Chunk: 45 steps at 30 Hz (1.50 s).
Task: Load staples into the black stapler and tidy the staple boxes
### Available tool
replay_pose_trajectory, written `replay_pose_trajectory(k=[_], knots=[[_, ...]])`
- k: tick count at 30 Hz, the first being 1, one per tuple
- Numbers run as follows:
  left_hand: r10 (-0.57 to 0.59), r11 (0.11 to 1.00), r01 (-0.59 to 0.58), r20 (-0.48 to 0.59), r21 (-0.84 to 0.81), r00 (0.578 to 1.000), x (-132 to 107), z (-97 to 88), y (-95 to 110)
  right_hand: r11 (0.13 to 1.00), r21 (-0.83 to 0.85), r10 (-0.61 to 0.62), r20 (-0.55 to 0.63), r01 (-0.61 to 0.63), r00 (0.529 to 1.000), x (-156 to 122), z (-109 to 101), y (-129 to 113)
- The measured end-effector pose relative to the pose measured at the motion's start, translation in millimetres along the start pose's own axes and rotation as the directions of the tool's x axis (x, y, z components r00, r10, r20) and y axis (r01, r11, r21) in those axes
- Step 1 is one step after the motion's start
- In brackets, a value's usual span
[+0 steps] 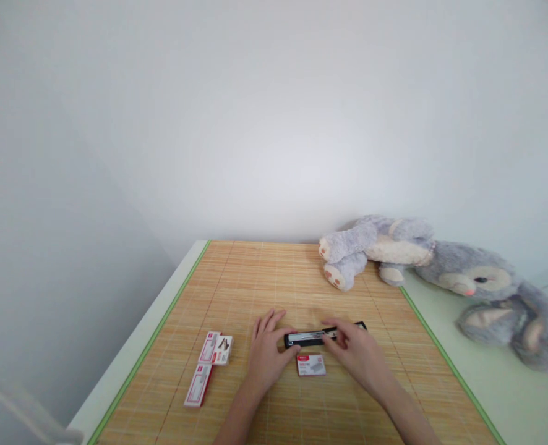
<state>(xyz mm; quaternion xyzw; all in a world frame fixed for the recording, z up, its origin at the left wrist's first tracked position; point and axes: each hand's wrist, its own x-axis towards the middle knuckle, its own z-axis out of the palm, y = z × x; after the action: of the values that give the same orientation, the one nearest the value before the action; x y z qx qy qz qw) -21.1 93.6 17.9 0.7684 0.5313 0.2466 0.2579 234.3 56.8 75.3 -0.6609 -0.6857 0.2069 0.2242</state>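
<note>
black stapler [307, 338] lies on the bamboo mat [274, 278], a bit right of center, long side roughly crosswise, right end angled slightly away from me. silver channel showing on top.

my left hand [267, 349] is at its left end: thumb on the near edge, index on the far edge, lightly gripping; other fingers loosely spread off to the left. my right hand [352, 349] is over the right half, fingers curled, thumb and index close together at the channel. cannot tell if they pinch anything small.

red-and-white box [311, 365] sits just in front of the stapler, between my hands. to the left, two pink-edged boxes [198, 384] in a line, with a small white box [222, 350] beside the farther one. gray plush toy [404, 247] lies on its side at back right, partly on the mat.
</note>
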Motion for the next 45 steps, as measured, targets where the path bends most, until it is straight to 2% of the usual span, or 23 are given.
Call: replay_pose_trajectory(k=[2,4,6,9,12,18,23,29,38,41,45], knots=[[0.004,1.000,-0.004,0.001,-0.005,1.000,0,-0.2,0,0.996,-0.087,-0.021,-0.162,0.007,0.987,0,-29,29],[0.009,1.000,-0.009,0.000,-0.010,1.000,0,-0.6,0,0.989,-0.137,-0.071,-0.175,0.047,0.982,-1,-54,57],[0.009,1.000,-0.009,-0.006,-0.011,1.000,0,-1.2,1,0.992,-0.098,-0.087,-0.064,0.080,0.994,-2,-69,75],[0.004,1.000,-0.004,-0.008,-0.011,1.000,0,-1.7,1,0.999,0.018,-0.037,0.102,0.036,0.994,0,-74,82],[-0.004,1.000,0.003,-0.003,-0.017,1.000,0,-1.3,2,0.993,0.117,-0.024,0.103,0.012,0.994,4,-70,70],[-0.013,1.000,0.013,-0.009,-0.005,1.000,0,0.1,2,0.930,0.347,-0.154,0.070,0.121,0.986,15,-48,20],[-0.014,1.000,0.014,0.002,-0.014,1.000,-1,-0.6,3,0.906,0.356,-0.265,0.055,0.229,0.963,27,-22,-18],[-0.006,1.000,0.006,0.001,-0.011,1.000,-1,-0.8,2,0.896,0.321,-0.361,0.127,0.306,0.924,35,-1,-47],[0.011,1.000,-0.011,0.008,0.026,1.000,0,0.9,-1,0.924,0.230,-0.350,0.188,0.305,0.918,38,30,-52],[0.024,0.999,-0.024,-0.008,0.024,1.000,0,3.3,-3,0.925,0.230,-0.346,0.189,0.302,0.919,38,27,-46],[-0.017,0.999,0.010,-0.146,-0.049,0.989,-7,3.6,-3,0.936,0.224,-0.311,0.173,0.270,0.935,35,15,-29]])
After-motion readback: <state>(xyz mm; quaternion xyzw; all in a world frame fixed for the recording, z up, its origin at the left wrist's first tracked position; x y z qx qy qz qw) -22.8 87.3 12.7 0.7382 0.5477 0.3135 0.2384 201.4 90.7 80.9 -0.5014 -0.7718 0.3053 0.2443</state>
